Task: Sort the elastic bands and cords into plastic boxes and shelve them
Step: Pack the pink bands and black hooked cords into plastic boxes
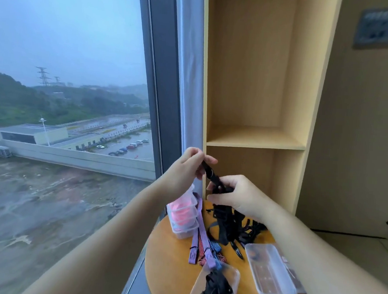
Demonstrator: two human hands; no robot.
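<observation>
Hands at centre frame: we pinch a black elastic band [211, 176] taut between our left hand [185, 166] above and right hand [235, 195] below, over the black pile [233, 226], lower centre.

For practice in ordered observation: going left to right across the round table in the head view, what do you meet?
Box of pink bands → striped bands → black straps → clear box. The near box of black cords overlaps, so omitted.
</observation>
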